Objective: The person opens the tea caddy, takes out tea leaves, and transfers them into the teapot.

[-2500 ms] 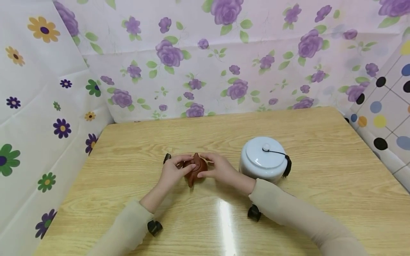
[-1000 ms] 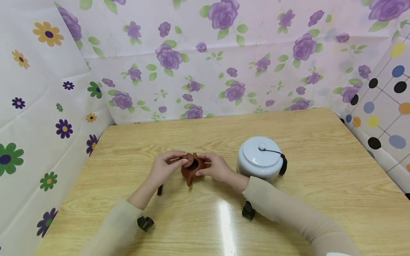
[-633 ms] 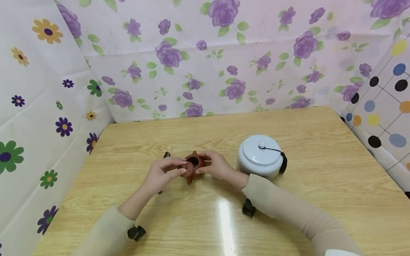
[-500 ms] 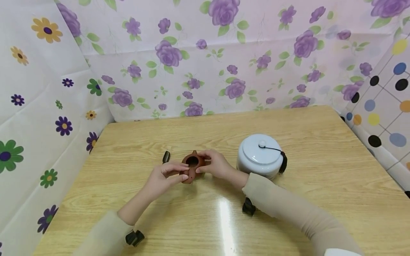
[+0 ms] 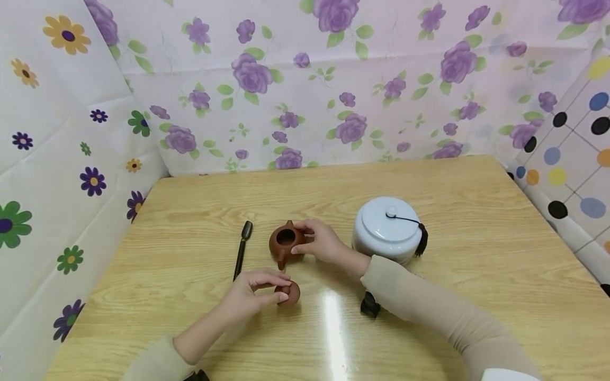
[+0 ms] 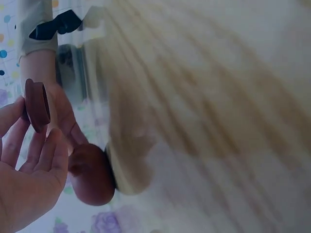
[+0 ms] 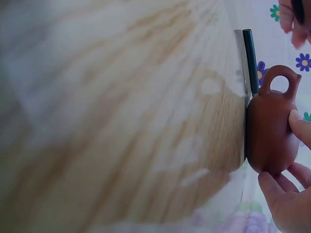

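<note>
A reddish-brown clay teapot (image 5: 275, 245) stands uncovered on the wooden table, its round mouth dark inside and its handle toward me. My right hand (image 5: 324, 243) holds the pot's right side, thumb near the handle and fingers toward the spout. In the right wrist view the teapot (image 7: 272, 131) sits on the tabletop with fingers and thumb against its body. My left hand (image 5: 252, 293) pinches the small round teapot lid (image 5: 292, 295) by its knob, nearer to me than the pot. The left wrist view shows the lid (image 6: 37, 104) held up clear of the table.
A dark slim scoop-ended tea tool (image 5: 242, 248) lies left of the teapot, partly behind my left hand. A white lidded jar (image 5: 388, 233) with a black tassel (image 5: 421, 241) stands to the right, beside my right forearm. Flowered cloth (image 5: 305, 90) hangs behind the table (image 5: 452, 211).
My left hand has lifted the lid off the teapot and brought it toward me, past the handle. The pot's mouth is now uncovered. My right hand stays on the pot.
</note>
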Motion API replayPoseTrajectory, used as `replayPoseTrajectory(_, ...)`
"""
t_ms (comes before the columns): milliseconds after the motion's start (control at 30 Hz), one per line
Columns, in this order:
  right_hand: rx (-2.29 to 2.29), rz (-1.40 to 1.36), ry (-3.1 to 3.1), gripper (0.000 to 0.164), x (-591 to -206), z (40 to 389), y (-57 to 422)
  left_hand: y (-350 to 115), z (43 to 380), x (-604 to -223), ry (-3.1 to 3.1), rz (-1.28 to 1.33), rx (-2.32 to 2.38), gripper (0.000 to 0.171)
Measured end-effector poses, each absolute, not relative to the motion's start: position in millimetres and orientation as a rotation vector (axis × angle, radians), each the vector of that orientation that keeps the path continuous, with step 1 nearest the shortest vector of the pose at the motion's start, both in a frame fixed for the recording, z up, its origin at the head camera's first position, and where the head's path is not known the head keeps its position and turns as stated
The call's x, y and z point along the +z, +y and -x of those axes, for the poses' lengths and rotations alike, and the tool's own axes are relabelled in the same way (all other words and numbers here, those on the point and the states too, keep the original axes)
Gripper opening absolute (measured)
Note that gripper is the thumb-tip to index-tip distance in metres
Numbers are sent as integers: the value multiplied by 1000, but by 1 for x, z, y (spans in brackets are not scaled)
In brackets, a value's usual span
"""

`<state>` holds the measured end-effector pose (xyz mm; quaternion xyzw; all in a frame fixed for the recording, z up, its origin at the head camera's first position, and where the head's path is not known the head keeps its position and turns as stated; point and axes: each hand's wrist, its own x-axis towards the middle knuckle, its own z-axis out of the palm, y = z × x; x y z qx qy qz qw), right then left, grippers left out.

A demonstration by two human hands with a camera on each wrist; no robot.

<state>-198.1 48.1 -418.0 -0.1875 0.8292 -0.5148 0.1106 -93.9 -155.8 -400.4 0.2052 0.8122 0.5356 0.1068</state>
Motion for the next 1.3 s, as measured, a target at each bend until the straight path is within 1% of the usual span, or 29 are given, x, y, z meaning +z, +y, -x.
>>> replayPoseTrajectory(233,-1518,571,2438,55,-419,196,47,-155,88,-411,2313,-553,1512,21)
replayPoseTrajectory(633,-1495,564,2464,55,-417,196,48,-155,89,-427,2319,-656,1456,20)
replayPoseTrajectory(933,-1508,560,2462,55,-416,196,48,-153,90,-427,2349,-753,1402,20)
replayPoseTrajectory(1300,-1455,586,2471,56,-414,194,47,-152,91,-425,2358,-745,1305,21)
